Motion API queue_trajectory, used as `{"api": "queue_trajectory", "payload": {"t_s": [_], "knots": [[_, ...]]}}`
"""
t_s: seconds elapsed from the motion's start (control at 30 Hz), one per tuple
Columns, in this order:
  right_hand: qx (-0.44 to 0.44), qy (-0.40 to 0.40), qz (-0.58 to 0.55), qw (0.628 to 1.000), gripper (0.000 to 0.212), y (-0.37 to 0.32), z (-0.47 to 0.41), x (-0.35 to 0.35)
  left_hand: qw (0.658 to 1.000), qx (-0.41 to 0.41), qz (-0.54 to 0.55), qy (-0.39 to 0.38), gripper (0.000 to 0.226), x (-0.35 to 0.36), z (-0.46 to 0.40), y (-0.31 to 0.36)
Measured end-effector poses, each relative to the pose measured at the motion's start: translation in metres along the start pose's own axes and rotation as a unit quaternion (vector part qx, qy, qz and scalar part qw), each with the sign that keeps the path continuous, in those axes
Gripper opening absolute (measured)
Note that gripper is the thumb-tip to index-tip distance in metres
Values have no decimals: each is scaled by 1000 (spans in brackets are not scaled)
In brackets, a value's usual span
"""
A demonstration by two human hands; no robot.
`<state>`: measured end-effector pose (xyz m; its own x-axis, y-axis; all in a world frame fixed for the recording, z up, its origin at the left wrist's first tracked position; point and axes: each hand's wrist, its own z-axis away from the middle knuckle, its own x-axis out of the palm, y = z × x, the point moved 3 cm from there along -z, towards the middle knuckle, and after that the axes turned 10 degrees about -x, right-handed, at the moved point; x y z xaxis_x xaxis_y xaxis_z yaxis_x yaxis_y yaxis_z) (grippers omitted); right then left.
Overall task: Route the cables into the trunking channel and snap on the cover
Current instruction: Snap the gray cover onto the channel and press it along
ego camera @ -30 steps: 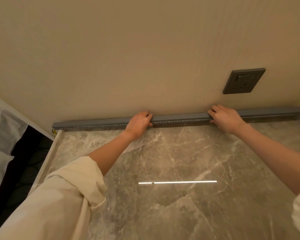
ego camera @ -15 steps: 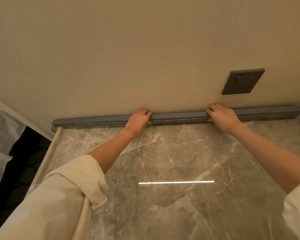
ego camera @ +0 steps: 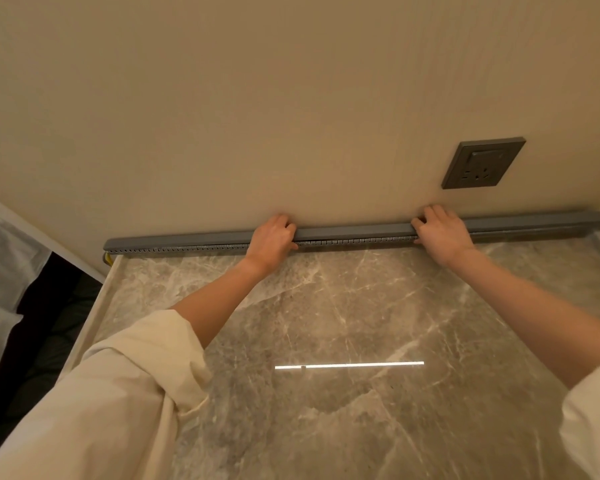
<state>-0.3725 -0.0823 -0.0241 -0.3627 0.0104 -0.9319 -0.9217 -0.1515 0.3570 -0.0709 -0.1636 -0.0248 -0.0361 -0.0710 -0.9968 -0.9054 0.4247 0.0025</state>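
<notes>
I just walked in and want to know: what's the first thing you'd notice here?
Two bare hands, the left hand and the right hand, both curl over a long grey trunking running along the foot of the beige wall. A dark socket sits on the wall above the right hand, and a bright light streak shines on the marble counter.

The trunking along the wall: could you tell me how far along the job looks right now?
Mostly done: the grey cover sits along the whole trunking, and yellow cable shows only at the ends. In hand: the left hand and right hand grip the cover mid-run. Left: whether it has clicked home everywhere cannot be told; the outer stretches may need pressing.
</notes>
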Motion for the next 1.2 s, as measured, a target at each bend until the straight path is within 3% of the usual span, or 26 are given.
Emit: {"api": "queue_trajectory", "payload": {"t_s": [0.23, 0.7, 0.87, 0.97, 1.1, 1.2], "knots": [[27, -23, -19, 999, 39, -3, 5, -8, 1000, -19, 6, -12, 31, -2, 4, -1], [-20, -215, -74, 974, 64, -29, 17, -50, 995, -21, -7, -92, 52, -33, 14, -6], [-48, -199, -68, 977, 49, -37, 30, -53, 992, -15, -21, -125, 58, -31, 31, -10], [-47, -202, -83, 975, 32, -39, 41, -48, 987, -6, -50, -152, 49, -30, 40, -13], [-44, -192, -86, 977, 29, -44, 51, -33, 977, -20, -87, -192, 36, -24, 47, -24], [-42, -172, -79, 981, 25, -44, 55, -27, 980, -33, -80, -177, 33, -16, 54, -34]]}}
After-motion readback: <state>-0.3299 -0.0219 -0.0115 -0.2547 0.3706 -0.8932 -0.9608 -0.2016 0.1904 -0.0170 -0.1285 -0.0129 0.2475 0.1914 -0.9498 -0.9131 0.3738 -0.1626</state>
